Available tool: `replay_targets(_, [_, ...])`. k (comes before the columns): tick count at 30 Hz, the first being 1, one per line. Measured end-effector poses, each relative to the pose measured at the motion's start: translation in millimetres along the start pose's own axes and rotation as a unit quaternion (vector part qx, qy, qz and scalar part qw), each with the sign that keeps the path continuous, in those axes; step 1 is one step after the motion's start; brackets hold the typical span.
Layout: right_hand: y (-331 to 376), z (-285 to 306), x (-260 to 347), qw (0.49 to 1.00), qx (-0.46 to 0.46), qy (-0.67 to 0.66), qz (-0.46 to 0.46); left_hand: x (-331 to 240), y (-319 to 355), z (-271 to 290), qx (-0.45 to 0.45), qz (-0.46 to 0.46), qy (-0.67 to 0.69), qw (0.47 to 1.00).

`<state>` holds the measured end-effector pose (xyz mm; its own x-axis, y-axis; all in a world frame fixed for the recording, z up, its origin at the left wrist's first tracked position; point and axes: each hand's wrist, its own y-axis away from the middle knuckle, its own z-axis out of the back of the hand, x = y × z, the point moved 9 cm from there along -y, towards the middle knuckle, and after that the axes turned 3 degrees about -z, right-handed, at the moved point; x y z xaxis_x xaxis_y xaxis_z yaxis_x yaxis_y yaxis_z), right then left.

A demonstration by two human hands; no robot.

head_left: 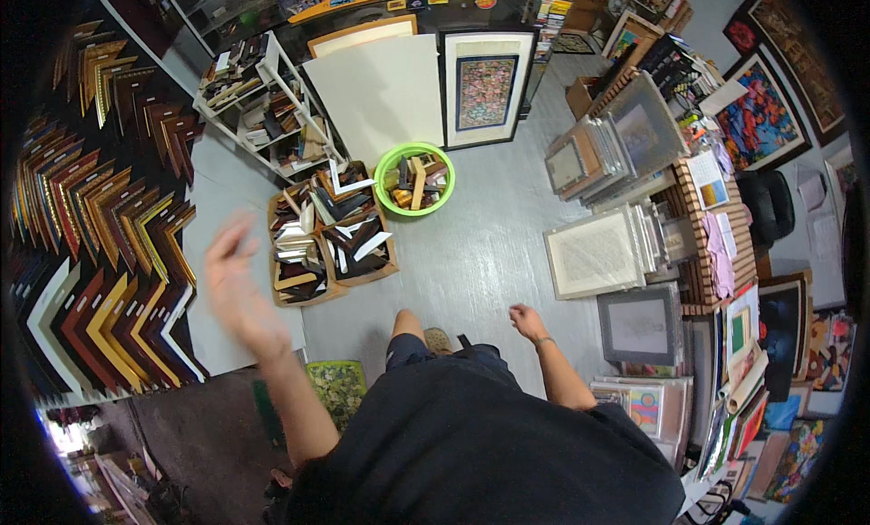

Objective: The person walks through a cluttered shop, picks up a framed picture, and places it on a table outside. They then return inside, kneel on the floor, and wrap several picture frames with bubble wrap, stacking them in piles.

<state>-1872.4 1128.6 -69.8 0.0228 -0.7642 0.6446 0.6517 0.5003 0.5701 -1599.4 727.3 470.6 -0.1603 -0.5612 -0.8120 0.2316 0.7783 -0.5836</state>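
Smeared by motion, my left hand (237, 294) is raised at the left, near the cardboard boxes (333, 288) of frame corner samples. Its fingers look loosely bent and apart, and I see nothing in them. My right hand (526, 322) hangs over the grey floor beside my leg, its fingers curled in and no object showing. A bracelet (544, 341) circles the right wrist. Past the boxes stands a bright green round tub (417, 210) holding more moulding pieces. Left of my raised hand, rows of angled frame samples (100, 317) hang on a dark panel.
A white shelf rack (272, 149) of samples stands behind the boxes. Against the far counter lean a pale board (376, 95) and a black-framed picture (488, 90). Wrapped pictures (594, 253) are stacked along the right by a striped counter (748, 271). A patterned green item (337, 389) lies below left.
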Motion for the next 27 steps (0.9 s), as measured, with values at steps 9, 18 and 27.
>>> replay_targets(9, [63,-50,-98,0.976,0.061,0.002,-0.210,306,-65,-197,0.310,0.108,-0.200,0.923])
replay_targets(18, [28,3,14,0.961,0.034,-0.042,-0.271,557,-253,-370,0.348,-0.012,-0.367,0.863])
replay_targets(27, [-85,87,138,0.928,-0.120,-0.224,-0.271,657,-308,-422,0.331,-0.083,-0.474,0.812])
